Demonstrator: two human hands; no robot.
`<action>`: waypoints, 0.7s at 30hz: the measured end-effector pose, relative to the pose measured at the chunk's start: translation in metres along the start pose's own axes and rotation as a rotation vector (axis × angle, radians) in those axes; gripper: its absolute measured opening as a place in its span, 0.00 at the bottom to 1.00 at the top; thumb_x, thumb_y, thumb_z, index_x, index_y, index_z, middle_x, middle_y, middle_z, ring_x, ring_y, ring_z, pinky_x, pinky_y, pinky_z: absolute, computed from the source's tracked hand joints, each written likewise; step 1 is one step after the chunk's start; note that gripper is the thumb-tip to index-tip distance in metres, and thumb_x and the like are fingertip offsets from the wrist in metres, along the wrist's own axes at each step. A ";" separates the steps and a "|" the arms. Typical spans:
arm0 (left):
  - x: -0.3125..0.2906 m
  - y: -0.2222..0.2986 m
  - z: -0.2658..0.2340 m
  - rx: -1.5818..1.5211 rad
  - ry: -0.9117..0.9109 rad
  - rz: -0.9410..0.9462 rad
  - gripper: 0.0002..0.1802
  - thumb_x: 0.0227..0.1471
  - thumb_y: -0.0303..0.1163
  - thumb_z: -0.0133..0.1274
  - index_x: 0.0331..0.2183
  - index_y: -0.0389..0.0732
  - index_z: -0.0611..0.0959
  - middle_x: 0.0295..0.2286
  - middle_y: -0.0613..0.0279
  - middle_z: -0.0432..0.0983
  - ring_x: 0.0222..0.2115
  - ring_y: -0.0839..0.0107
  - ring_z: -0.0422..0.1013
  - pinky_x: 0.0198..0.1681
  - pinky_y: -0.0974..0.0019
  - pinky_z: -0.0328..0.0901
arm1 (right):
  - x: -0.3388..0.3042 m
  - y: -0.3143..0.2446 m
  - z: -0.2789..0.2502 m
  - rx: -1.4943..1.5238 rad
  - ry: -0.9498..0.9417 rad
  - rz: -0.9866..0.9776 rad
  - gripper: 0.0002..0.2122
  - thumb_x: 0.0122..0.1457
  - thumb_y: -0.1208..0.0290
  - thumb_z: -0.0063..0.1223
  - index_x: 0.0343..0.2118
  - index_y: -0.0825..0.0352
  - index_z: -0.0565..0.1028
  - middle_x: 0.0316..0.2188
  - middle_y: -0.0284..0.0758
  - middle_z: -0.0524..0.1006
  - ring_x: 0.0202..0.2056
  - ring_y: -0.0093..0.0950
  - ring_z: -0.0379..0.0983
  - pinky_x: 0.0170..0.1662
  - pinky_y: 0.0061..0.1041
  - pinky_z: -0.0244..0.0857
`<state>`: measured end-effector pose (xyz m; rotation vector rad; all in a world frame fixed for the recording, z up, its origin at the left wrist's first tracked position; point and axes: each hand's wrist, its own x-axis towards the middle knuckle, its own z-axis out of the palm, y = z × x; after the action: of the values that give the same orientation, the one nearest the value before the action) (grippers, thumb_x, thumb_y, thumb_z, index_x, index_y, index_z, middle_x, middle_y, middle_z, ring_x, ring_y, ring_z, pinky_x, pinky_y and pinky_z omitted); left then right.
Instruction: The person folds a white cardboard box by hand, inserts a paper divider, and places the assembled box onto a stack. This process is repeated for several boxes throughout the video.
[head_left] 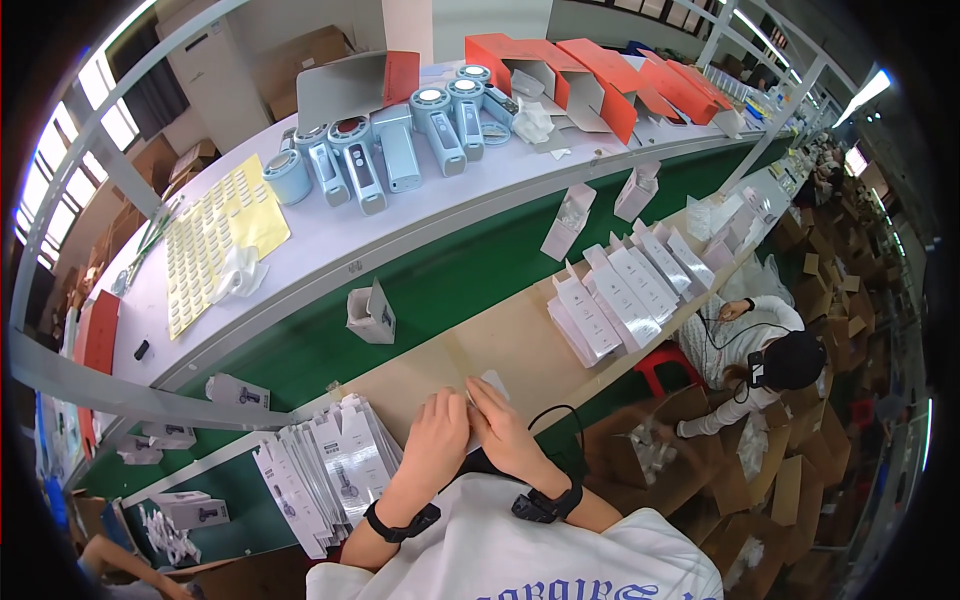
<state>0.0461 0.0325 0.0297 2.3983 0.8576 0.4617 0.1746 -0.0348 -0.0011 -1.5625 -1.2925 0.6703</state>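
Observation:
My left hand [437, 430] and my right hand [502, 432] are close together above the tan work board, fingers bent around a small white carton [495, 382]. Most of the carton is hidden by my hands; a rounded white flap pokes out beyond the right fingers. Beside my left forearm lies a stack of flat printed white cartons [345, 455]. Farther right on the board, a row of white cartons [610, 300] stands with raised flaps.
Light-blue handheld devices [405, 150] stand on the white upper shelf [330, 250] near a yellow sheet of round stickers [225, 235] and orange boxes [590, 85]. An open white carton [372, 315] stands on the green conveyor belt [440, 295]. At right, a co-worker [750, 350] reaches into a brown box [640, 470].

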 end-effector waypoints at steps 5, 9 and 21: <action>-0.001 -0.010 -0.004 0.153 0.017 0.237 0.22 0.43 0.25 0.53 0.41 0.28 0.67 0.42 0.41 0.69 0.38 0.49 0.71 0.37 0.55 0.68 | 0.003 -0.005 -0.004 0.016 -0.041 -0.017 0.16 0.62 0.75 0.41 0.52 0.77 0.64 0.51 0.52 0.66 0.53 0.44 0.64 0.54 0.31 0.58; -0.003 -0.011 -0.011 0.131 -0.005 0.284 0.21 0.45 0.26 0.52 0.41 0.28 0.68 0.43 0.40 0.70 0.37 0.48 0.73 0.35 0.55 0.70 | 0.002 0.008 -0.004 0.193 -0.104 0.079 0.15 0.62 0.76 0.41 0.51 0.76 0.66 0.47 0.48 0.71 0.48 0.38 0.68 0.50 0.29 0.62; -0.058 -0.083 0.054 0.177 0.071 -0.309 0.35 0.44 0.40 0.60 0.51 0.36 0.67 0.52 0.41 0.61 0.53 0.46 0.59 0.55 0.52 0.55 | -0.004 0.133 0.031 0.222 -0.233 0.513 0.16 0.61 0.72 0.45 0.50 0.72 0.69 0.40 0.36 0.76 0.40 0.24 0.71 0.46 0.21 0.64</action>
<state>-0.0102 0.0271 -0.0701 2.3571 1.3248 0.3632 0.2017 -0.0251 -0.1350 -1.6735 -0.9346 1.3044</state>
